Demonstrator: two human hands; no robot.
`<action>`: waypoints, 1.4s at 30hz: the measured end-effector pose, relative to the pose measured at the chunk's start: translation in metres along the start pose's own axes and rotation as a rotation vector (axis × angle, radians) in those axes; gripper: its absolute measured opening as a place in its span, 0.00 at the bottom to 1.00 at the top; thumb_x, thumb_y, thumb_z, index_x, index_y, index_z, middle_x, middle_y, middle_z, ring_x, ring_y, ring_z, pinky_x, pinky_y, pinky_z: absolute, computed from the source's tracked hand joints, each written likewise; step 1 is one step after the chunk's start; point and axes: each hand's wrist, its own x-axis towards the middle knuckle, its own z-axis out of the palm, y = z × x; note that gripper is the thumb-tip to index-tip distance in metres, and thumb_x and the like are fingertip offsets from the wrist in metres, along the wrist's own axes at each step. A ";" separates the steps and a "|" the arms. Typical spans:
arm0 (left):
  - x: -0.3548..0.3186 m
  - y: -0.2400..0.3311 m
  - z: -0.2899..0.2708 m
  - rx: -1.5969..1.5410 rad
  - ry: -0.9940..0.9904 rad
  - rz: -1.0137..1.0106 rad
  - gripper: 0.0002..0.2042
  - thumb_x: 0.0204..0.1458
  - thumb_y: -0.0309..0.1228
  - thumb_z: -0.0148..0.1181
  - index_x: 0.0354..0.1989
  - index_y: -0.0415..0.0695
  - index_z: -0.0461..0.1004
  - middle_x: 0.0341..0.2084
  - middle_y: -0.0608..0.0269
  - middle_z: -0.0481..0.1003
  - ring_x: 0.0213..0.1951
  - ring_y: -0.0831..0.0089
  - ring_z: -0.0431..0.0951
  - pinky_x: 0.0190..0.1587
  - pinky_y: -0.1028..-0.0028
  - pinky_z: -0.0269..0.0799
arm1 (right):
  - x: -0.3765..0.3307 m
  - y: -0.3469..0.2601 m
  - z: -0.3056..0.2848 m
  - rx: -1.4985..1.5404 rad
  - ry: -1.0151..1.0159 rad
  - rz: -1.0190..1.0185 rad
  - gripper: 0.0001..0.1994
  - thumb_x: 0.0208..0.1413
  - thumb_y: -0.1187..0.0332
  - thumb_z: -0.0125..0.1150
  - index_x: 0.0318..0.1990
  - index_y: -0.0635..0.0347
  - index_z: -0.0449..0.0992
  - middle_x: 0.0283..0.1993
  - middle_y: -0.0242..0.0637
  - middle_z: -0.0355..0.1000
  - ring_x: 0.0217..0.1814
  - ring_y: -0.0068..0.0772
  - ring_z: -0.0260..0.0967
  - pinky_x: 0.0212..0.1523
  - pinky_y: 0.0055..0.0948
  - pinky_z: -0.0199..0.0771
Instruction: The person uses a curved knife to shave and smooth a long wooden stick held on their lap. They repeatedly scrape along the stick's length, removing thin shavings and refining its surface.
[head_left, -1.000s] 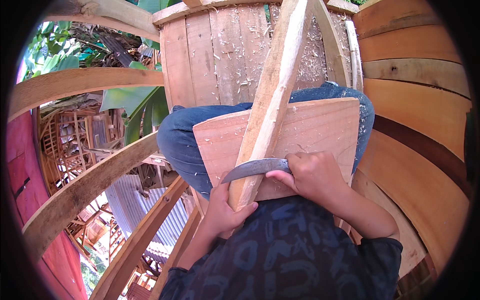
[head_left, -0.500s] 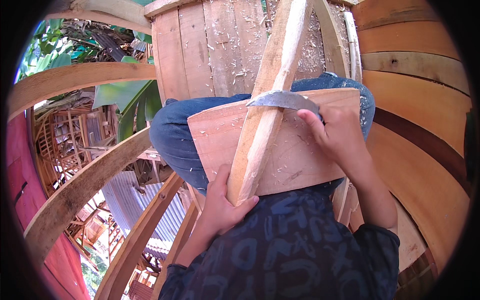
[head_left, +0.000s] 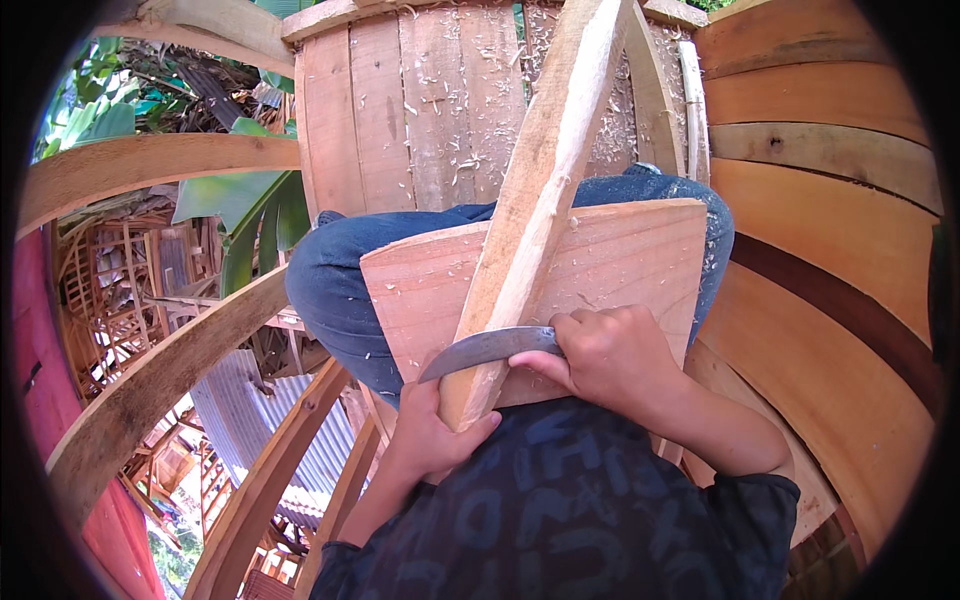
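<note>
The left hand (head_left: 430,425) grasps the near end of a pale wooden bar (head_left: 530,220), its thumb on the right side. The right hand (head_left: 620,355) is clenched round the handle of a curved knife (head_left: 490,347), whose blade crosses the bar just above the left hand; its tip reaches past the bar's left edge, close to the left fingers. Beyond the blade, the bar's length lies exposed, slanting over a flat board (head_left: 625,270) on the person's lap and out of view at the top. The blue jeans (head_left: 340,285) show past the board's sides. Shavings litter the planks (head_left: 435,110) ahead. Open gaps separate the rails (head_left: 170,370) at left; a plank wall (head_left: 820,215) bounds the right. Large, faint blue lettering covers the dark shirt (head_left: 560,500).
</note>
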 end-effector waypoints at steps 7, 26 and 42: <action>-0.001 0.008 -0.004 -0.002 -0.052 -0.138 0.34 0.37 0.35 0.70 0.53 0.35 0.64 0.40 0.51 0.75 0.42 0.61 0.77 0.47 0.68 0.70 | 0.022 0.036 -0.009 -0.099 0.157 0.079 0.29 0.54 0.41 0.56 0.18 0.61 0.72 0.14 0.45 0.68 0.16 0.48 0.69 0.18 0.38 0.68; 0.000 0.008 -0.003 0.001 -0.026 -0.080 0.30 0.37 0.35 0.71 0.49 0.37 0.65 0.35 0.49 0.76 0.37 0.62 0.80 0.42 0.68 0.72 | 0.026 0.055 -0.012 -0.089 0.180 0.033 0.29 0.54 0.42 0.57 0.18 0.61 0.72 0.15 0.45 0.69 0.16 0.48 0.68 0.20 0.40 0.68; 0.002 0.007 -0.002 0.004 -0.025 -0.069 0.28 0.38 0.35 0.71 0.47 0.39 0.65 0.33 0.49 0.76 0.36 0.59 0.81 0.40 0.67 0.74 | 0.014 0.055 -0.043 0.053 0.195 0.354 0.27 0.58 0.47 0.57 0.18 0.65 0.71 0.15 0.49 0.66 0.18 0.51 0.69 0.20 0.41 0.66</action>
